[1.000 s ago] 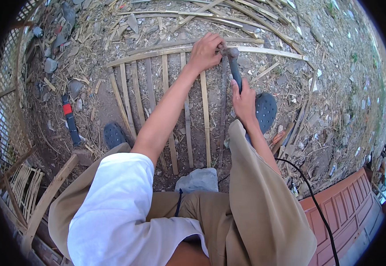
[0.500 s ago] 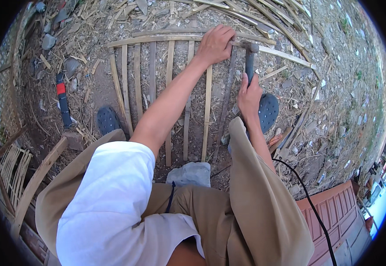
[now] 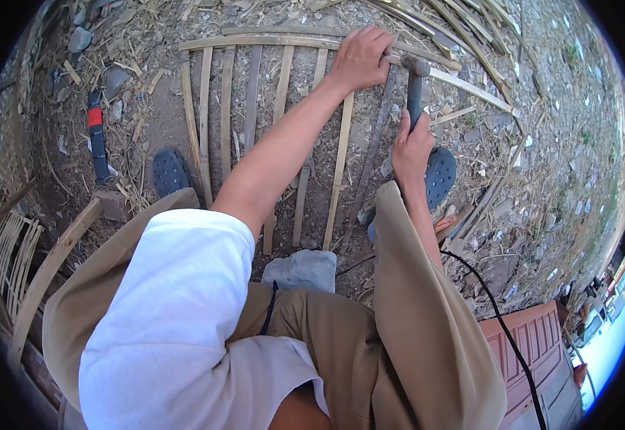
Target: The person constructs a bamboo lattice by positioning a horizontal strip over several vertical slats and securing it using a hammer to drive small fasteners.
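A row of thin wooden slats lies on the ground, joined at the far end by a long crosswise wooden strip. My left hand is closed over that strip, right of its middle, its fingertips hidden beneath the hand. In my right hand is a hammer, gripped by its dark handle with the thumb along it. The hammer's head is at the strip, just right of my left fingers. Whether a nail is there, I cannot tell.
A grey stone lies at the slats' near ends. My dark clogs flank the slats. A dark tool with a red band is at left. Loose wood strips lie far right; a black cable runs near right.
The whole view has shifted and turned slightly. Both hands and the hammer keep nearly the same places over the strip.
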Motion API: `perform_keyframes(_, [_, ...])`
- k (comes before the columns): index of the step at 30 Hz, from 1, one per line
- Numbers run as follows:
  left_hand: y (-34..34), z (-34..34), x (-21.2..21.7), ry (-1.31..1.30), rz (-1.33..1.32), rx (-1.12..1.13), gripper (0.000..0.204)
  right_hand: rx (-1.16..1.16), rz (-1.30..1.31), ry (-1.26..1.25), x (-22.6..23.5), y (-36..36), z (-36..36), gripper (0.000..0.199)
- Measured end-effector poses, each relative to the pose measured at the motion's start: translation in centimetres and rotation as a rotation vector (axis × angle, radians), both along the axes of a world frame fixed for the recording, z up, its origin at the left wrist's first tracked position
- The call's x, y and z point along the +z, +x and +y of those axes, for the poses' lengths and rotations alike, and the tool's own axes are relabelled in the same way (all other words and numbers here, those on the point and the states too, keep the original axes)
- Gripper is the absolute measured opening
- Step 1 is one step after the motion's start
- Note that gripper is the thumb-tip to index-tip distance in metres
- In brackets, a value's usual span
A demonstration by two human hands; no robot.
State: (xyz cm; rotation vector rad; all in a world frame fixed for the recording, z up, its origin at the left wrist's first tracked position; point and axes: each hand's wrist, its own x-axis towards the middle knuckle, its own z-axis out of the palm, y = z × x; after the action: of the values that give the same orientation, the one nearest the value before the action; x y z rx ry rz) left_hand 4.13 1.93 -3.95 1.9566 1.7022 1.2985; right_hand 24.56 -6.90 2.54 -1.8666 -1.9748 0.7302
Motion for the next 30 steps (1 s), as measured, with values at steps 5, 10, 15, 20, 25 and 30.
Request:
perform_keyframes(5, [-0.6,0.7,-0.7,0.041,-0.021,0.010,0.017,0.021,-0.041,0.092,0.0,-0.2,-0.4,0.029])
perform_keyframes(10, [0.0,0.7,-0.7,0.047,-0.029,-0.005,0.016,-0.022,-0.012,0.035,1.7,-0.2,-0.9,0.029])
perform_keyframes(15, [-0.2,0.3,-0.9,0.047,-0.029,0.018,0.017,0.049,-0.026,0.025,1.0,0.0,-0.5,0.031])
perform_keyframes(20, [-0.5,0.7,-0.7,0.061,-0.025,0.018,0.015,0.035,-0.057,-0.006,1.1,-0.6,-0.1,0.031])
perform_keyframes(25, [-0.2,1.0,-0.8,0.100,-0.039,0.012,0.015,-0.001,0.043,0.043,1.9,-0.4,-0.9,0.032])
perform_keyframes(30, [0.0,0.1,-0.8,0.091,-0.015,0.046,0.014,0.028,-0.017,-0.007,1.6,-0.4,-0.2,0.031])
